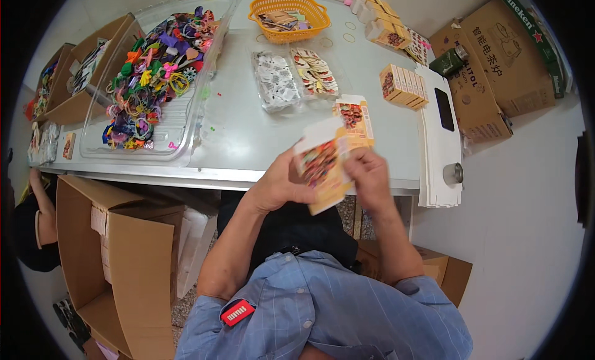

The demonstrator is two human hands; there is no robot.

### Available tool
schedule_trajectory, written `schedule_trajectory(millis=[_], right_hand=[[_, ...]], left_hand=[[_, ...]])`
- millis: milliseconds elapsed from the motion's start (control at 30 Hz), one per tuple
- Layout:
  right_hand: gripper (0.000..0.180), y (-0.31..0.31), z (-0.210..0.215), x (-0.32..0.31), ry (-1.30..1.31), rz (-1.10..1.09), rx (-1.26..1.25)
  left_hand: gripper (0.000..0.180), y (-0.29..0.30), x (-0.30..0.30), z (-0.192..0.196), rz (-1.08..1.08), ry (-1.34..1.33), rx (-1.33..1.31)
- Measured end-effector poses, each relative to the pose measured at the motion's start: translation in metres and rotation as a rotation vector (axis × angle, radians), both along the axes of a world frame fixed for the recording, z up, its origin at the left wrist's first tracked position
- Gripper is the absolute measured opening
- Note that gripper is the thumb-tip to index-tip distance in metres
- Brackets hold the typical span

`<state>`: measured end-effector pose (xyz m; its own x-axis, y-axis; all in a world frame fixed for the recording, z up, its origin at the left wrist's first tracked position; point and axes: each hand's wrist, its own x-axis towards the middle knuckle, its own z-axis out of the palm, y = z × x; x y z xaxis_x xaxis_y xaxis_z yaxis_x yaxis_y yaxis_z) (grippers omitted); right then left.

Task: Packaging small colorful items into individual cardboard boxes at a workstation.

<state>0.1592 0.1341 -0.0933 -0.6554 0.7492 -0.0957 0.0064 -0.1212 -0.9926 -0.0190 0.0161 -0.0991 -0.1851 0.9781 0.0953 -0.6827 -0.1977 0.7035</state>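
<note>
My left hand (279,185) grips a small yellow-and-white carton (317,165) with a printed picture on its front, tilted above the table's front edge. Against the carton's right side, the fingers of my right hand (370,176) are curled and pressed, slightly blurred. A similar flat carton (353,116) lies on the table just behind it. Farther back are a clear tray of small white packets (275,81) and, beside it, a pile of picture cut-outs (315,72). Several filled-out small cartons (404,86) stand in a row to the right.
A large clear tray (180,155) heaped with colourful trinkets takes up the table's left. An orange basket (319,28) sits at the back. On the right, a phone (444,109) and metal tin (453,173) rest on white sheets. An open cardboard box (141,279) stands lower left, near another person's arm (43,202).
</note>
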Motion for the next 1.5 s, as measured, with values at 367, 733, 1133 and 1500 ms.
schedule_trajectory(millis=[367, 733, 1133, 1500], right_hand=[[0.021, -0.108, -0.037, -0.023, -0.059, 0.262, 0.303], [0.051, -0.146, -0.11, -0.024, 0.126, 0.305, -0.028], [0.015, -0.122, -0.109, -0.024, 0.044, 0.497, 0.331], [0.026, -0.132, -0.116, -0.03, 0.276, 0.365, -0.361]], left_hand=[[0.072, -0.077, -0.003, -0.03, 0.287, 0.472, -0.402], [0.035, -0.159, 0.044, -0.098, 0.824, 0.361, -0.363], [0.02, -0.193, 0.021, -0.116, 0.366, 0.468, -0.42], [0.021, -0.183, 0.031, -0.095, 0.558, 0.373, -0.582]])
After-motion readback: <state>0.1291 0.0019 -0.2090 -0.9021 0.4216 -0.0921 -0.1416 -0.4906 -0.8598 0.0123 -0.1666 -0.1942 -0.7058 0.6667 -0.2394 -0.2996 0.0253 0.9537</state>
